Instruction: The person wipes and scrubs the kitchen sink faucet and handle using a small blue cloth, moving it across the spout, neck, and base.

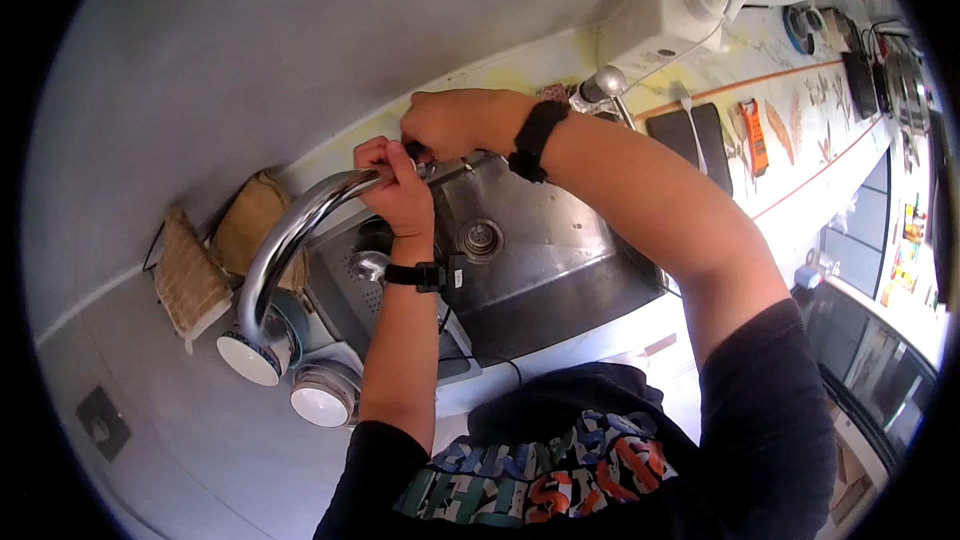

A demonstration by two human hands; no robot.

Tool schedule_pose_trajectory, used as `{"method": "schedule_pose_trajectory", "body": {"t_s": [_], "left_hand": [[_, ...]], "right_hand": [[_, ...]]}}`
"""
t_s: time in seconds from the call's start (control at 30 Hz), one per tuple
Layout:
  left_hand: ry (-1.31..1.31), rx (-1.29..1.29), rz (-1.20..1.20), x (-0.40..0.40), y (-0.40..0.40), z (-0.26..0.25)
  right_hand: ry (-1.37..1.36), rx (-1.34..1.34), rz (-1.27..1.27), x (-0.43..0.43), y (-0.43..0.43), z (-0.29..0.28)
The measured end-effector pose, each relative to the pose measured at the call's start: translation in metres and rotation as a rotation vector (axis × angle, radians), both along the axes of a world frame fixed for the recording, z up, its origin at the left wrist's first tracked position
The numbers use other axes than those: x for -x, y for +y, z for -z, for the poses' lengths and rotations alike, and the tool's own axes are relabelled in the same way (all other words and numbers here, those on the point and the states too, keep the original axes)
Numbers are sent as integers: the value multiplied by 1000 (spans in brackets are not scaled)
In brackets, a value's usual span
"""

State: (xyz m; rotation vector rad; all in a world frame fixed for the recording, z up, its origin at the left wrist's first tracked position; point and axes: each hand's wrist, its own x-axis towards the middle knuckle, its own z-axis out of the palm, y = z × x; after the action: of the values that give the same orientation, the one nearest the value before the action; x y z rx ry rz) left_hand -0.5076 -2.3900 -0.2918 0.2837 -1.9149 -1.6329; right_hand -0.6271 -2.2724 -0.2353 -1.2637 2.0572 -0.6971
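Note:
My left hand (397, 184) is closed around a chrome gooseneck faucet (289, 229), whose spout arcs off to the left. Just beyond it, my right hand (450, 124) is curled over the end of the faucet, with its fingers around a small dark fitting (414, 150) that they mostly hide. Both hands are close together at the back edge of a stainless steel sink (525, 217). The round drain (481, 238) shows in the sink floor below them. Black straps circle both wrists.
A perforated grey tray (367, 292) with a metal ladle (369, 266) is at the sink's left. Bowls (321, 397) and hanging brown cloths (191, 277) lie farther left. A fork (690, 124) rests across a dark mat (667, 131), near an orange device (754, 139).

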Motion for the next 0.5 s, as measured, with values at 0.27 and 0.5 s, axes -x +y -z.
{"method": "schedule_pose_trajectory", "body": {"t_s": [0.27,0.5], "left_hand": [[-25,23,-38,4,9,5],[-29,106,-100,7,10,-1]], "right_hand": [[134,182,84,-10,14,16],[164,123,100,-17,28,-4]]}}
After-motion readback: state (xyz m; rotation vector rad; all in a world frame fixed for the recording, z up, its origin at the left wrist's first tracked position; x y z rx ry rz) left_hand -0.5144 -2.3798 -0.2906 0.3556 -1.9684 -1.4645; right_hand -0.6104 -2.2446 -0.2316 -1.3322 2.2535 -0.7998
